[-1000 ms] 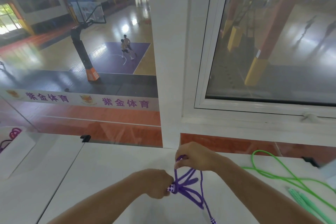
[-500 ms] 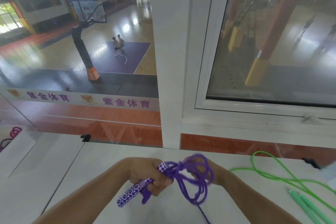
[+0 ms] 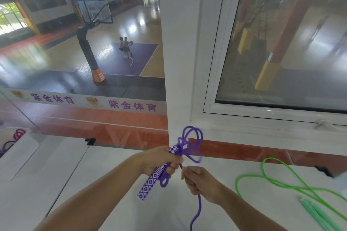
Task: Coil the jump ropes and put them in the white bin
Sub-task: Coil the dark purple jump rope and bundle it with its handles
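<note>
My left hand [image 3: 159, 159] grips the purple jump rope [image 3: 189, 142] by its purple-and-white patterned handle [image 3: 150, 184], with several loops of cord bunched above the fist. My right hand [image 3: 201, 182] pinches the loose purple cord just right of the bundle; the cord runs through that hand and hangs off the frame's bottom. A green jump rope [image 3: 277, 180] lies uncoiled on the white table [image 3: 93, 184] at the right, its green handles [image 3: 315, 212] near the lower right corner. The white bin [image 3: 16, 155] stands at the far left with a coiled purple-pink rope [image 3: 16, 135] inside.
A white window frame and pillar [image 3: 180, 62] rise right behind the table. Glass panels look down onto a basketball court. Small black brackets [image 3: 90, 140] sit at the table's back edge.
My left hand has lifted the handle and loops higher. My right hand came out of the loops and dropped down to pinch the trailing cord.
</note>
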The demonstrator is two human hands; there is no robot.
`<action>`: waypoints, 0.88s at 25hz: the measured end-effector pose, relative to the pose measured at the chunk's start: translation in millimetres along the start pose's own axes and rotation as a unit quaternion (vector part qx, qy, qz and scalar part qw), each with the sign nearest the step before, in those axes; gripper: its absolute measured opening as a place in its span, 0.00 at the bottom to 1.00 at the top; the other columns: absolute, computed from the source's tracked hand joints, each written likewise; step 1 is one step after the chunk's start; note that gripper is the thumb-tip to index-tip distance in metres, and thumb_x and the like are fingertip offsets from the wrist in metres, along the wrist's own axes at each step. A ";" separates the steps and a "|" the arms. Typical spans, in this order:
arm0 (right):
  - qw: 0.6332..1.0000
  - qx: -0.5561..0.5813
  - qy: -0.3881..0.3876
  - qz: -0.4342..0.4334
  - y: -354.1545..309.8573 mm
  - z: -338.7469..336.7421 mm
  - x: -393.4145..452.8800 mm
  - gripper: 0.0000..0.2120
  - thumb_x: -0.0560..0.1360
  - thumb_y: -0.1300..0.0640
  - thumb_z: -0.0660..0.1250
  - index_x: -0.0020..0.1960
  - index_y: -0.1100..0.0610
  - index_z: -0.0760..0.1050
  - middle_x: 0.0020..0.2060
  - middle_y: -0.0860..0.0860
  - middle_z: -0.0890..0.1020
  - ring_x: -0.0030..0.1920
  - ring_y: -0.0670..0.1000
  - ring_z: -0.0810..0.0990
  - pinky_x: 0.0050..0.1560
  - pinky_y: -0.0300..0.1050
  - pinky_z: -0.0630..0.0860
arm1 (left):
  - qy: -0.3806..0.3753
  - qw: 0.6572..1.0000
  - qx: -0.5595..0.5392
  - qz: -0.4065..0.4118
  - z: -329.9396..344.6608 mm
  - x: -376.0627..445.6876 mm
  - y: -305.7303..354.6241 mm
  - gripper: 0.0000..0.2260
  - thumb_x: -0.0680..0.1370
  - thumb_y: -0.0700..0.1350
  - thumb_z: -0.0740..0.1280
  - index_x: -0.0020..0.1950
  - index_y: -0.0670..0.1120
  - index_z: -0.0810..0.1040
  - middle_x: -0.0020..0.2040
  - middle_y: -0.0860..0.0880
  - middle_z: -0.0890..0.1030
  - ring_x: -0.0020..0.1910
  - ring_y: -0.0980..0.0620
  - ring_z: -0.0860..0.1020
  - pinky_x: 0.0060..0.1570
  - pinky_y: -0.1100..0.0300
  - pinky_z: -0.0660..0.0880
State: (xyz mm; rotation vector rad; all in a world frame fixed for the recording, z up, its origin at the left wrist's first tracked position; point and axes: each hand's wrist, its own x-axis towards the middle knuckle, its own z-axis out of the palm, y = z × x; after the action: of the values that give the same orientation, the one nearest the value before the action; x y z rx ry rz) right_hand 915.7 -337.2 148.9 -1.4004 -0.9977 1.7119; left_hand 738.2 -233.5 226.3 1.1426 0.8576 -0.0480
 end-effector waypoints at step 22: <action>0.948 -0.189 -0.089 -0.241 -77.5 -40.6 -35.1 0.14 0.69 0.48 0.74 0.54 0.45 0.82 0.42 0.45 0.85 0.40 0.41 0.83 0.42 0.38 0.80 | 0.183 0.878 0.375 0.235 39.2 -22.3 5.5 0.07 0.77 0.48 0.70 0.45 0.61 0.77 0.35 0.57 0.79 0.33 0.57 0.73 0.37 0.63 0.74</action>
State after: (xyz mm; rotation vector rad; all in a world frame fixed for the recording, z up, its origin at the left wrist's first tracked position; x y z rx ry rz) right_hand 965.3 -327.2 228.5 -1.1037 -1.6842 1.3365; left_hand 747.7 -271.2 249.8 2.1234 0.8903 0.2688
